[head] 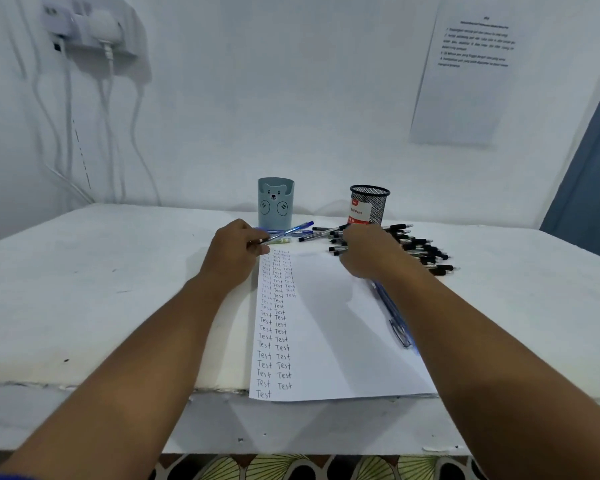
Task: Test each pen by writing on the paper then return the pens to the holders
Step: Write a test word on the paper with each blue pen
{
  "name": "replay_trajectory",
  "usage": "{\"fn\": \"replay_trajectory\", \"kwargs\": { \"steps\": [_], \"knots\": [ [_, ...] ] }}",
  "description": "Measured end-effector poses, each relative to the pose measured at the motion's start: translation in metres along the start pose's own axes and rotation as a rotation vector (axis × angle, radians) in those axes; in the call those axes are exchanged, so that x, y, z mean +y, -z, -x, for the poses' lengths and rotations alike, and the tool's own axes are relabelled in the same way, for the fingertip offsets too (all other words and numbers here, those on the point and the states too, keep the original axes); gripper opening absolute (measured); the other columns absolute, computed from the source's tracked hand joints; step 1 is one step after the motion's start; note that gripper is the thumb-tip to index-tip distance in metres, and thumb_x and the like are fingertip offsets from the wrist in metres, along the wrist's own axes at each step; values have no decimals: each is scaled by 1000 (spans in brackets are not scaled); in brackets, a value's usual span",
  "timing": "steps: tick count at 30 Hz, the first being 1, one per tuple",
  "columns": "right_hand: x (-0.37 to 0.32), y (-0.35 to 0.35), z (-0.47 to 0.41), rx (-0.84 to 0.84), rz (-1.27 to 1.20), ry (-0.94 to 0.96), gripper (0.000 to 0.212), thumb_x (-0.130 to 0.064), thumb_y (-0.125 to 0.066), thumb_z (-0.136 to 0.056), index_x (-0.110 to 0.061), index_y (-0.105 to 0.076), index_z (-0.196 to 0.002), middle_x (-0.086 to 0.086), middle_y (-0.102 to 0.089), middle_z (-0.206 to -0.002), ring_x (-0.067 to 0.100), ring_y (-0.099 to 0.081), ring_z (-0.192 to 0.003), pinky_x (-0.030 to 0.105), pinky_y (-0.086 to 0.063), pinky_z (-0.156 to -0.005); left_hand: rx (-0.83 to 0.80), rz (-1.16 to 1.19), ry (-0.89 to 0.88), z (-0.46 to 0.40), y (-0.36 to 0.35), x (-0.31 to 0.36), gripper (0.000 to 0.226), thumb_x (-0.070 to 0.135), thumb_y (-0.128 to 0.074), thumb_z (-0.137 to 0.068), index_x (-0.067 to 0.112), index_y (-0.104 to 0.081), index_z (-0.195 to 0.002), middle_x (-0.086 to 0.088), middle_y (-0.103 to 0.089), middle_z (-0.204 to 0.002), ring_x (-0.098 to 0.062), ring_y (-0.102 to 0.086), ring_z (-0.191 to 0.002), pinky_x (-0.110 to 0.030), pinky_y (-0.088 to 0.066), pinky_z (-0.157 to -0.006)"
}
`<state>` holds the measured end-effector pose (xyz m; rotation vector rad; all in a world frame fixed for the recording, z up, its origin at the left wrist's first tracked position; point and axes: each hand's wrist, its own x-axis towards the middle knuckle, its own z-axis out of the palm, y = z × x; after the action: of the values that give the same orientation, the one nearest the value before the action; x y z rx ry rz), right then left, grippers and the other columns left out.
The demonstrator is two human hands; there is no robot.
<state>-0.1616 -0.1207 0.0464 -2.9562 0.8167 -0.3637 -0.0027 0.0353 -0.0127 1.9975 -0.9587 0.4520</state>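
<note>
White table (84,289) against white wall (222,98); left hand (234,252) pinches a blue pen (288,232), right hand (368,251) grips another blue pen (392,313) over the paper (326,323).

I see the left hand (234,252) pinching a blue pen (288,231) above the paper (326,323). Right hand (368,251) rests on the black pens (420,247). Bear holder (275,202) and mesh holder (369,204) stand behind.

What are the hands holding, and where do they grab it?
The left hand pinches a blue pen near its tip end. The right hand reaches over the black pens; whether it grips one cannot be told.
</note>
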Motion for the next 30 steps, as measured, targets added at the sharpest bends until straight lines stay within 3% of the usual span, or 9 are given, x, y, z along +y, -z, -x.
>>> {"fn": "replay_trajectory", "kwargs": {
  "steps": [2,5,7,10,17,22,25,27,30],
  "knots": [
    [-8,-12,-10,74,-309,0,35,-20,-54,-96,-7,-56,-129,13,-62,-122,32,-58,-110,33,-48,-86,-23,7,-4,0,1,2,27,6,-75,-80,8,-74,-107,-12,-65,-97,-25,-60,-90,-24,-39,-84],
    [-25,-33,-14,120,-866,-70,33,-20,-59,-95,-9,-58,-127,14,-68,-110,27,-65,-86,44,-58,-77,-41,27,-12,2,4,6,26,5,-77,-76,8,-75,-102,-11,-67,-94,-24,-62,-87,-26,-43,-83],
    [-31,-45,-11,149,-1106,-126,28,-13,-59,-96,-8,-59,-124,11,-68,-97,20,-62,-70,35,-56,-59,-46,53,-21,3,5,7,24,3,-78,-74,8,-76,-98,-10,-68,-90,-23,-63,-83,-30,-47,-83],
    [-34,-54,-9,148,-1378,-191,20,-7,-61,-95,-6,-63,-115,8,-66,-89,15,-59,-65,28,-51,-57,-75,73,-18,4,4,7,21,5,-79,-74,10,-75,-94,-5,-69,-89,-21,-62,-82,-25,-45,-80],
    [-34,-51,-10,160,-1568,-194,7,-13,-61,-98,-7,-62,-101,5,-62,-89,16,-59,-69,24,-50,-55,-95,151,-23,4,5,14,22,6,-78,-76,10,-74,-97,-1,-70,-90,-18,-64,-83,-26,-48,-82],
    [-27,-41,-10,294,-1881,-289,8,-20,-45,-105,-12,-45,-107,7,-68,-85,23,-69,-73,41,-59,-78,7,106,-36,3,6,10,24,-4,-65,-85,10,-72,-103,-7,-67,-93,-18,-62,-85,-24,-47,-83],
    [-23,-35,-5,353,-2064,-288,12,-23,-42,-106,-14,-45,-114,7,-55,-66,20,-59,-52,36,-58,-58,-65,51,2,4,8,8,19,4,-67,-87,11,-72,-104,-7,-65,-97,-19,-61,-87,-23,-43,-83],
    [-22,-35,-3,340,-2091,-318,20,-24,-42,-107,-19,-48,-125,3,-45,-64,11,-39,-41,20,-39,-40,-149,35,31,5,7,7,16,11,-69,-86,14,-71,-102,-4,-64,-98,-19,-60,-91,-28,-44,-88],
    [-23,-36,-1,314,-2043,-374,27,-19,-38,-107,-30,-55,-124,-1,-42,-61,8,-26,-41,17,-20,-37,-256,-11,91,7,7,6,18,21,-71,-86,21,-70,-104,5,-61,-97,-16,-58,-97,-30,-44,-91]
  ]
}}
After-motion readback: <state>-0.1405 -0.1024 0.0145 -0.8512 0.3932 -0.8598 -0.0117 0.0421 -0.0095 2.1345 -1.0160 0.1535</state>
